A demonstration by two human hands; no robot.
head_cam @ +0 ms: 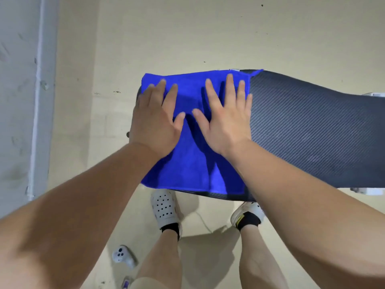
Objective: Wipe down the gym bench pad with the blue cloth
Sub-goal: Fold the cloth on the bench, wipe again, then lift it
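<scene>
A bright blue cloth (187,163) lies spread flat over the left end of the dark, ribbed gym bench pad (308,134). My left hand (154,119) presses palm-down on the cloth's left part, fingers apart, its outer edge over the pad's left end. My right hand (225,117) lies flat on the cloth's right part, fingers spread and pointing away from me. Neither hand grips the cloth; both rest on top of it. The pad stretches bare to the right of the cloth.
Beige floor surrounds the bench. My feet in white shoes (165,207) stand just in front of the pad. A white game controller (123,256) lies on the floor at lower left. A grey wall (18,90) runs along the left side.
</scene>
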